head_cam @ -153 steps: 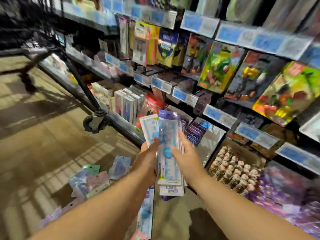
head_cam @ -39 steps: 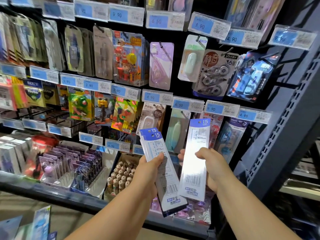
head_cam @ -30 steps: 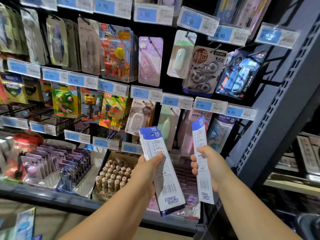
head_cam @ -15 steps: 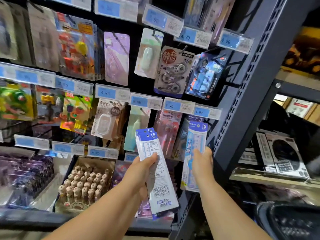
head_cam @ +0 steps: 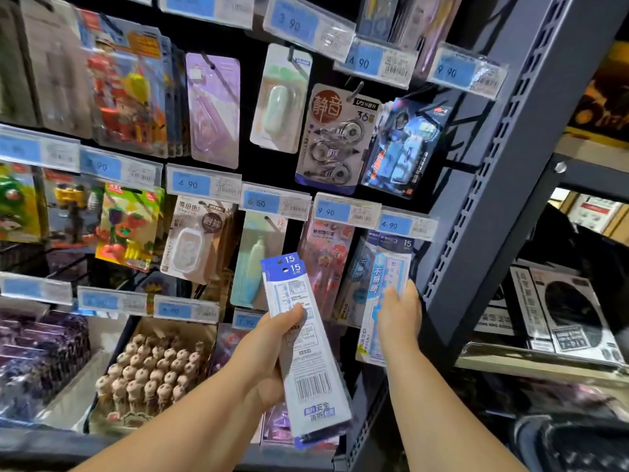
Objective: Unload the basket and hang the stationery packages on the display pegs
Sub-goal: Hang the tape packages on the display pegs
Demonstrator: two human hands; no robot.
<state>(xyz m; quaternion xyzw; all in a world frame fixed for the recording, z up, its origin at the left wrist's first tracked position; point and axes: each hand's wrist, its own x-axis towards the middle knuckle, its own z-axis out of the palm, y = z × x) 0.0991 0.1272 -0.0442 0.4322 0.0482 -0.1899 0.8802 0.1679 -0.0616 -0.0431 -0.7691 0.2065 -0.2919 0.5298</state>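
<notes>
My left hand [head_cam: 269,352] grips a small stack of long white ruler packages [head_cam: 306,345] with blue "15 cm" headers, their barcode backs facing me. My right hand [head_cam: 398,315] holds a single ruler package [head_cam: 383,291] up against the pegboard, its blue top just under the 4.90 price tag [head_cam: 403,225] at the right end of the row. Another package of the same kind hangs behind it. The peg itself is hidden by the tag. The basket is out of view.
Correction-tape packs [head_cam: 335,137] hang on the row above, eraser packs [head_cam: 127,226] to the left. A box of small figurines [head_cam: 153,369] stands on the lower shelf. A dark slotted steel upright [head_cam: 483,185] borders the pegboard immediately right of my right hand.
My right hand has lifted the single ruler package up and right to the peg under the 4.90 tag. My view has shifted closer. My left hand keeps its stack.
</notes>
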